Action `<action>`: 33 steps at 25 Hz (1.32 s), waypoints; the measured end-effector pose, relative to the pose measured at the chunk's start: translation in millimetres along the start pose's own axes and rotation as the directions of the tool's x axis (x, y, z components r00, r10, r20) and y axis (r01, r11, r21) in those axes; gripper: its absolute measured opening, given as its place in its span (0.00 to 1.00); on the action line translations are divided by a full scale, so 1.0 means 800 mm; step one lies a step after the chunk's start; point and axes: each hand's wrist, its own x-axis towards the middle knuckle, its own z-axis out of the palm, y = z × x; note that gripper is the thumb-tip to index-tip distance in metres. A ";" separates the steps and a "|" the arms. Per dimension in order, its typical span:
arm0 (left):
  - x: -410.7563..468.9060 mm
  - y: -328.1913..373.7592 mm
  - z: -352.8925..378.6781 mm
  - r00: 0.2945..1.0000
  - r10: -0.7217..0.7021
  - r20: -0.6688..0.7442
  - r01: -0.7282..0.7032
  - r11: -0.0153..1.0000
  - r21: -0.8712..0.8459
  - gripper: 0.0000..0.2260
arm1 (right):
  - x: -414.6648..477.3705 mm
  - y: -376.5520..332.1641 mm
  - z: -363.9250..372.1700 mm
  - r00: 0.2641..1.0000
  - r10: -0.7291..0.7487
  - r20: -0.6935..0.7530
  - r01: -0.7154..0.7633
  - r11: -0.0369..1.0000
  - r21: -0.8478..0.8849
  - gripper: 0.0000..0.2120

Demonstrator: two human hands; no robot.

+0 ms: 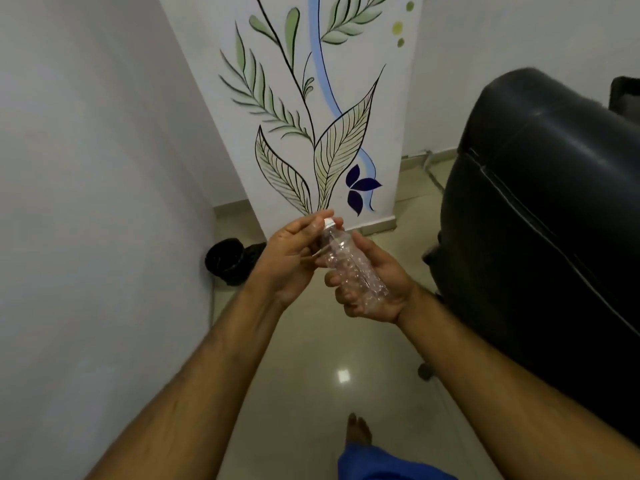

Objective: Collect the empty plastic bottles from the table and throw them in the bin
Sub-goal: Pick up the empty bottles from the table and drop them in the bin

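Note:
A clear, empty plastic bottle [346,261] with a white cap is held tilted in front of me, above the floor. My right hand [377,289] grips its lower body from underneath. My left hand [294,258] has its fingertips closed around the cap and neck. A bin [227,261] lined with a black bag stands on the floor at the left, by the wall, partly hidden behind my left hand.
A large black leather chair [540,216] fills the right side. A white pillar [322,109] painted with leaves stands straight ahead. A white wall [86,202] runs along the left. My bare foot [358,427] is on the glossy tiled floor.

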 end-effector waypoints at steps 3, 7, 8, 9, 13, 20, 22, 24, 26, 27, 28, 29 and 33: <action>0.103 0.032 -0.001 1.000 -0.008 0.006 0.008 1.000 0.020 0.11 | 0.053 -0.076 -0.029 0.998 -0.004 -0.070 0.003 1.000 -0.017 0.28; 0.247 0.043 -0.004 0.987 -0.065 -0.146 0.087 0.985 0.146 0.10 | 0.113 -0.164 -0.081 0.824 -0.222 -0.521 -0.036 0.898 -0.439 0.27; 0.301 0.041 -0.005 0.987 -0.122 -0.104 0.136 0.980 0.147 0.10 | 0.132 -0.187 -0.108 0.780 -0.263 -0.567 -0.013 0.900 -0.436 0.26; 0.341 0.042 -0.005 0.984 -0.171 -0.048 0.176 0.976 0.131 0.09 | 0.145 -0.206 -0.130 0.772 -0.269 -0.576 0.025 0.918 -0.395 0.26; 0.489 0.045 0.006 0.943 -0.279 0.179 0.256 0.956 0.140 0.06 | 0.181 -0.276 -0.209 0.844 -0.245 -0.477 0.243 0.968 -0.067 0.29; 0.724 0.044 0.104 0.790 -0.425 0.442 0.288 0.894 0.344 0.05 | 0.221 -0.414 -0.286 0.446 -0.427 -0.787 0.541 0.828 -0.143 0.29; 0.769 0.018 0.156 0.723 -0.471 0.505 0.255 0.862 0.438 0.04 | 0.205 -0.442 -0.318 0.243 -0.416 -0.876 0.601 0.774 -0.200 0.28; 0.802 -0.008 0.206 0.674 -0.502 0.542 0.228 0.839 0.494 0.04 | 0.182 -0.463 -0.352 0.076 -0.379 -0.922 0.641 0.727 -0.246 0.28; 0.829 -0.035 0.259 0.634 -0.521 0.572 0.202 0.825 0.528 0.05 | 0.157 -0.484 -0.390 -0.093 -0.318 -0.943 0.673 0.678 -0.295 0.26; 0.841 -0.051 0.284 0.616 -0.537 0.576 0.192 0.812 0.550 0.05 | 0.145 -0.493 -0.410 -0.188 -0.280 -0.941 0.684 0.650 -0.330 0.24; 0.851 -0.067 0.311 0.597 -0.558 0.576 0.187 0.795 0.577 0.05 | 0.130 -0.504 -0.427 -0.274 -0.240 -0.931 0.694 0.622 -0.364 0.23; 0.861 -0.081 0.341 0.566 -0.576 0.590 0.177 0.784 0.596 0.05 | 0.113 -0.518 -0.444 -0.344 -0.201 -0.917 0.699 0.597 -0.393 0.23; 0.883 -0.127 0.439 0.457 -0.621 0.637 0.100 0.747 0.657 0.08 | 0.053 -0.556 -0.475 -0.529 -0.024 -0.848 0.668 0.604 -0.434 0.27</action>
